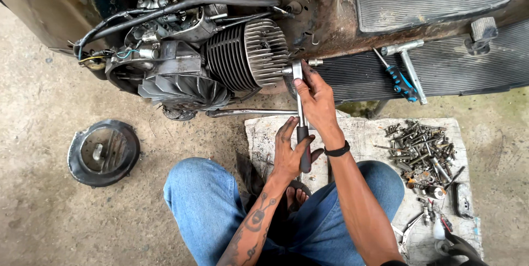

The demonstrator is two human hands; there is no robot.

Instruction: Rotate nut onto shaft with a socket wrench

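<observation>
- head view, looking down: a person seated on the concrete floor (44,134) works a ratchet wrench (300,117) against the finned cylinder head (264,51) of a scooter engine (182,62).
- left hand (289,153) is clenched round the wrench's black grip, fingers (284,134) wrapped about it; right hand (317,98) presses the fingers over the upper shaft, steadying the wrench head just beside the cooling fins.
- wrench runs near upright between the two hands, its head touching the fastener at the cylinder's edge, its grip low above the knees.
- risk, as a judgement: the socket could slip off the fastener if the shaft tilts, throwing the right hand's knuckles into the sharp fins; a rounded fastener is also likely should force come off-axis.
- a pile of loose bolts (421,147) lies on a pale board (358,134) well apart to the right; a t-handle wrench (408,62) and a blue-handled screwdriver (398,79) rest on the ribbed footboard (468,68).
- a round fan cover (103,153) sits on the floor to the left.
</observation>
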